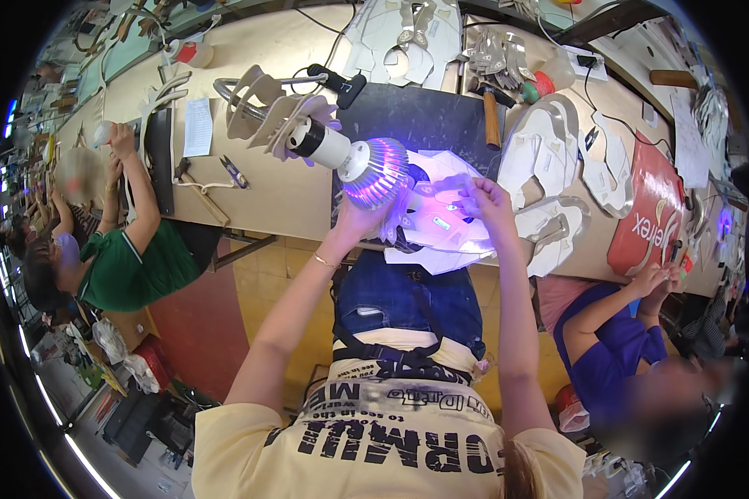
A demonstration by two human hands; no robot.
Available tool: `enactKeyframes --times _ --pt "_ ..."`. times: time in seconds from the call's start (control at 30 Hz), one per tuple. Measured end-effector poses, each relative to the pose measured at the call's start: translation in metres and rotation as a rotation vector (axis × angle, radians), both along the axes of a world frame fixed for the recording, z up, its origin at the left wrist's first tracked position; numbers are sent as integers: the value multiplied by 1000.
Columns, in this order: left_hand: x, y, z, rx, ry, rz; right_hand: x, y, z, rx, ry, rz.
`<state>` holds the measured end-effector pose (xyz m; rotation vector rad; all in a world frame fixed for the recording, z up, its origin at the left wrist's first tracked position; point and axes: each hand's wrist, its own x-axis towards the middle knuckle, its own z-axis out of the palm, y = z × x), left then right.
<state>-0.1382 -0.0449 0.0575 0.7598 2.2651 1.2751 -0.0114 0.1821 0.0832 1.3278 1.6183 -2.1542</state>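
Under a finned lamp (376, 175) with purple-blue light lie white flat cut pieces (428, 256), which look like shoe-upper panels, at the table's near edge. My left hand (359, 218) is at the left side of these pieces, just below the lamp; the lamp and glare hide most of its fingers. At their right side, my right hand (489, 204) has its fingers pinched together at the edge of a pale flat piece (451, 185). Glare washes out the details between my hands.
A dark mat (408, 116) lies beyond the lamp, with a hammer (492, 116) on its right. White curved panels (541, 141) and a red bag (649, 208) lie farther right. A second hammer (202, 194) lies left. Co-workers sit on both sides (142, 258).
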Motion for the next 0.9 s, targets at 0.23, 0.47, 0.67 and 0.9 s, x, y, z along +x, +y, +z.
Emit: enactKeyframes --times 0.23,0.47,0.67,0.9 --pt "-10 3 12 116 148 71 -1 -24 7 1045 -58 407" --pt "6 10 11 -116 284 178 -11 -8 20 1182 143 692" --pt "16 13 -6 -294 314 233 -11 -16 2 1288 125 787" --pt "18 17 -10 -132 -77 313 -5 -16 -18 1336 105 808"
